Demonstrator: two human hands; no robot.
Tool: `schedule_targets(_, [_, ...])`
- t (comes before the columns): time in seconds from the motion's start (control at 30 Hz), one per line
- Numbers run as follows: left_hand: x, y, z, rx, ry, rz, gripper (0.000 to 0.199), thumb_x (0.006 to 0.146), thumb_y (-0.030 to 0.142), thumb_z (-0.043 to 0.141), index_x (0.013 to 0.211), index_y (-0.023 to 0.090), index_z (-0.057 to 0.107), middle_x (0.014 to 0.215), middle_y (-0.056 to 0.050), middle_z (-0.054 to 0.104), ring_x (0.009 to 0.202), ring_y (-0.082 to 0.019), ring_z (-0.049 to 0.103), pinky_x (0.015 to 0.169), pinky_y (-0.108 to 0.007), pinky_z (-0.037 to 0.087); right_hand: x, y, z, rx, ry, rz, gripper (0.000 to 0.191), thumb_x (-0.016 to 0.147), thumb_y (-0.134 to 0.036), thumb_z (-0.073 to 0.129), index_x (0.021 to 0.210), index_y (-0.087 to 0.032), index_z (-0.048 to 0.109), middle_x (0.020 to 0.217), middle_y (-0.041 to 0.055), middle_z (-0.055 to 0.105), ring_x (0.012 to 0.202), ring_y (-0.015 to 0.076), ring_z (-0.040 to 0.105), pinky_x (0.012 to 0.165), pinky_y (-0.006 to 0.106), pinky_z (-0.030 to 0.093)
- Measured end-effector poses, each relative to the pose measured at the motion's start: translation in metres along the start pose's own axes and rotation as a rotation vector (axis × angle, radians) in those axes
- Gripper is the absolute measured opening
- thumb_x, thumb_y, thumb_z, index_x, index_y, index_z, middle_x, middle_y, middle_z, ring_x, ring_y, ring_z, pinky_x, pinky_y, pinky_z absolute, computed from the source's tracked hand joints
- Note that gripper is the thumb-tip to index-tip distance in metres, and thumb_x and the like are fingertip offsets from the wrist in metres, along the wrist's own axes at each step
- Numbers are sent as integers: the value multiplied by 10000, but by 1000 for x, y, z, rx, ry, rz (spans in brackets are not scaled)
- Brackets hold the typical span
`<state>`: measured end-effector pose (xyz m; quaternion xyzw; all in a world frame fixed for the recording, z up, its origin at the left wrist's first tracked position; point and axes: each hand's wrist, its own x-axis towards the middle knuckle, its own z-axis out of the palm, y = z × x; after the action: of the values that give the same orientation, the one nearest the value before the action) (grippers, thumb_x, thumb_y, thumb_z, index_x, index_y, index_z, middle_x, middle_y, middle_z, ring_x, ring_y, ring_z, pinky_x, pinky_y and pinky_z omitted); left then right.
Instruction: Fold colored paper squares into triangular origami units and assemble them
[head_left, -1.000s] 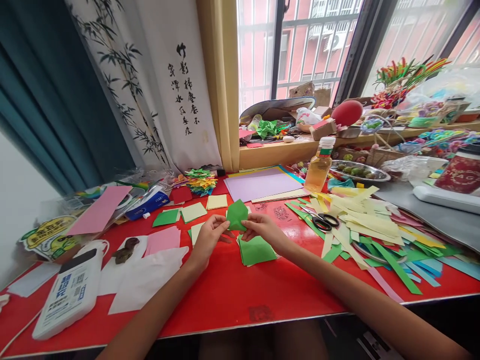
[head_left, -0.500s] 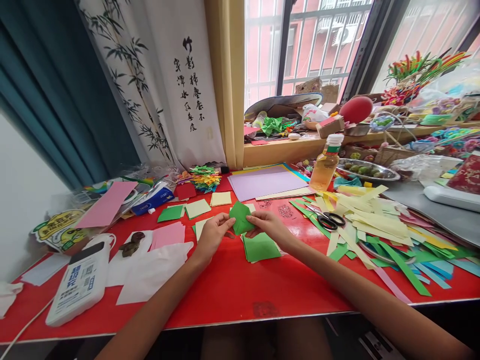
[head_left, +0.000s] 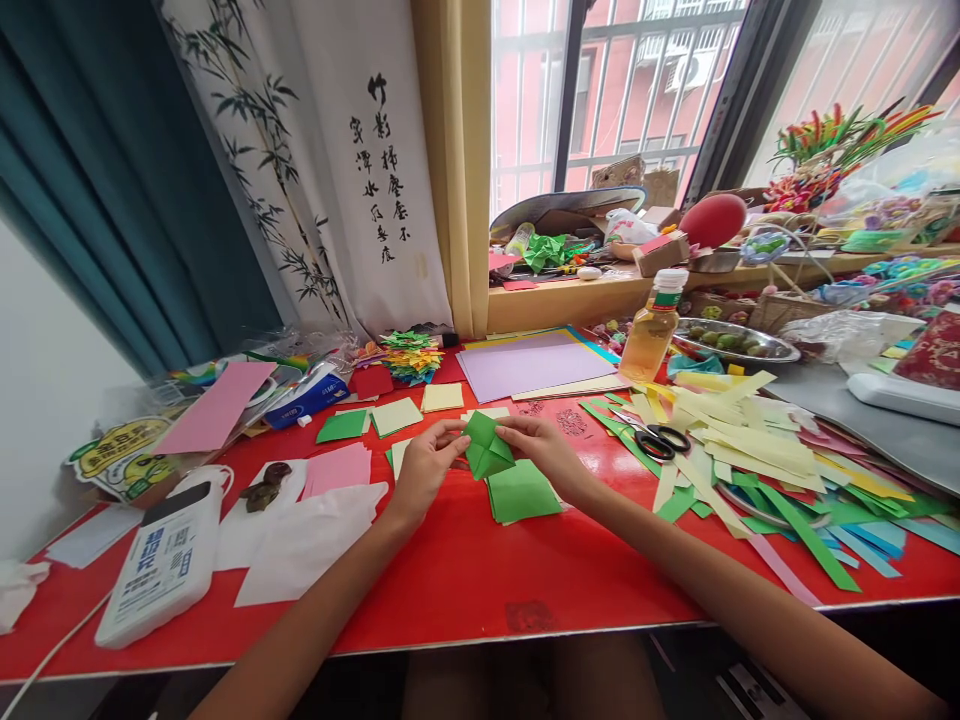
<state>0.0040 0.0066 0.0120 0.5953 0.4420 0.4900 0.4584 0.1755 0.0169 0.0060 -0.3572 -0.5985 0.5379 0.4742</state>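
A folded piece of green paper [head_left: 489, 448] is held above the red table [head_left: 450, 590], with crease lines and flaps showing on its face. My left hand [head_left: 429, 465] pinches its left side between thumb and fingers. On the upper right side, my right hand [head_left: 544, 452] grips it the same way. Just below and to the right lies a stack of green paper squares [head_left: 523, 494], partly behind the right hand. Cream paper squares [head_left: 396, 417] and a green square [head_left: 342, 426] lie beyond my left hand.
Black-handled scissors [head_left: 660, 441] lie beside a heap of paper strips [head_left: 742, 440] on the right. A bottle [head_left: 651, 330] stands behind them. Large lilac sheets [head_left: 532, 368] lie at the back. Pink paper [head_left: 337, 470], white tissue [head_left: 311, 545] and a white device [head_left: 161, 560] occupy the left.
The green paper has turned in my fingers and now shows a face with crossing folds. Both hands stay close to the same place.
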Motion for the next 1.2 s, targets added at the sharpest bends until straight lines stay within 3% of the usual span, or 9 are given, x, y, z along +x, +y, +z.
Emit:
schedule_targets(0.13, [-1,-2,1,-55,-10,-11,362,711,359,598,1031,191,603,733,-9,647,662,-138,599,648,-281,514,0,-1,2,82,36,-11,229,735,-307,543,902,-195,653,731,5,613,655,124,537,625,255,418])
schedule_targets(0.37, [-1,-4,1,-153,5,-42,250,691,320,620,886,175,676,799,-27,668,697,-144,595,648,-267,507,-1,0,2,114,64,7,173,733,-278,544,832,-213,669,669,-14,570,599,100,483,580,226,384])
schedule_targets(0.6, [-5,3,2,-92,-55,10,239,746,320,565,916,173,647,822,-25,641,707,-132,575,651,-262,508,-3,-3,3,154,62,31,199,731,-335,567,842,-192,651,806,13,613,712,125,544,636,246,419])
schedule_targets(0.73, [-6,5,4,-11,-55,37,223,746,346,558,865,172,630,805,-17,619,697,-126,564,633,-246,499,-3,-6,4,106,61,16,170,718,-311,584,803,-172,635,775,6,609,689,111,535,628,233,400])
schedule_targets(1.0, [-1,0,2,55,-91,43,188,760,342,543,862,185,528,614,40,480,515,-71,454,428,-172,378,1,-1,1,-33,35,-66,154,747,-285,551,830,-166,601,722,5,591,671,116,525,600,232,379])
schedule_targets(1.2, [3,-8,2,56,-162,-11,226,734,329,567,877,183,472,691,36,499,479,-63,465,376,-171,361,1,2,0,-111,-2,-90,307,761,-334,551,1029,-184,549,633,-14,574,572,110,496,521,228,353])
